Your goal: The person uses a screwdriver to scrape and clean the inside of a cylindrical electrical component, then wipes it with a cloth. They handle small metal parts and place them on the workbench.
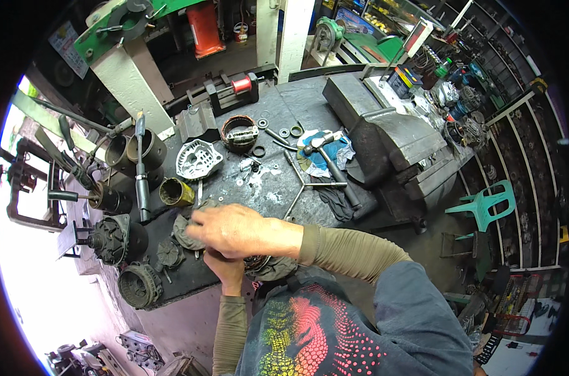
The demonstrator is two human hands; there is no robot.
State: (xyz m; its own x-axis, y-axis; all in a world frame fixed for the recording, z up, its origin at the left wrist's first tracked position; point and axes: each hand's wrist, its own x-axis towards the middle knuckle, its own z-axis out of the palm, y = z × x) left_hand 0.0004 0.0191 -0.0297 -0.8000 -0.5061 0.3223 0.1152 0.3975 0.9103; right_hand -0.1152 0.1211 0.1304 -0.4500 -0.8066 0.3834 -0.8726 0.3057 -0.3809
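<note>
My right hand [225, 230] reaches across to the left over the bench's near edge, its fingers curled and blurred at the tips. Just below it, my left hand [226, 269] is closed, partly covered by the right one. What either hand grips is hidden. A grey rag [183, 233] lies at the right fingertips; whether it is held, I cannot tell. Under my right wrist a part with copper windings [257, 261] shows in part, beside another grey cloth [278, 269]. A small dark metal part [169, 255] lies left of my hands.
A silver slotted housing [198, 160], a wound stator ring [239, 133], a hammer [325, 164] and a three-armed wrench [303, 184] lie on the bench. A large vise [397, 147] stands right. Tool cans [147, 150], a yellow can [176, 192] and a ring-shaped housing [139, 285] stand left.
</note>
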